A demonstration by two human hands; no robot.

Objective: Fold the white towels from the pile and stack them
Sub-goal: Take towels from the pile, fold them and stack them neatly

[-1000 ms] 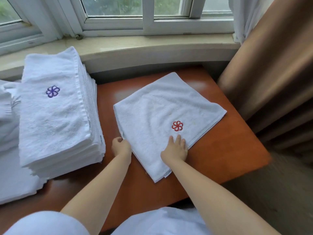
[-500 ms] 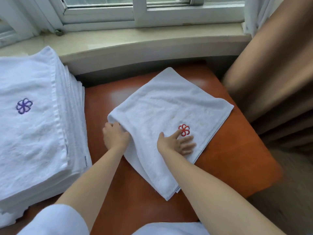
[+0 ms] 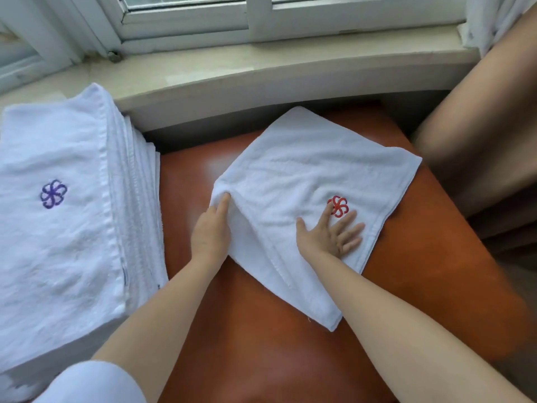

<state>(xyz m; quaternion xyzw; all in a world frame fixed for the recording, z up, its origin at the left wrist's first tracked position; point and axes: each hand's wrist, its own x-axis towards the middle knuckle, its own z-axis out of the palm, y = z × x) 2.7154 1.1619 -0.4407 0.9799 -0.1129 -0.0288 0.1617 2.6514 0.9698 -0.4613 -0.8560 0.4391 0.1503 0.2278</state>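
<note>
A white towel point(image 3: 305, 181) with a red flower emblem point(image 3: 338, 206) lay partly folded on the orange-brown table point(image 3: 421, 257). The right hand point(image 3: 328, 235) pressed flat on it, fingers spread beside the emblem. The left hand point(image 3: 210, 231) gripped the towel's left edge, lifting a fold. A stack of folded towels point(image 3: 72, 213) sat to the left.

Hidden fingers, cropped stack

The left hand point(image 3: 210, 231) fingertips vanish under the white towel point(image 3: 313, 175) fold; left of that grip, the folded towel stack point(image 3: 58, 228) runs off-frame.
</note>
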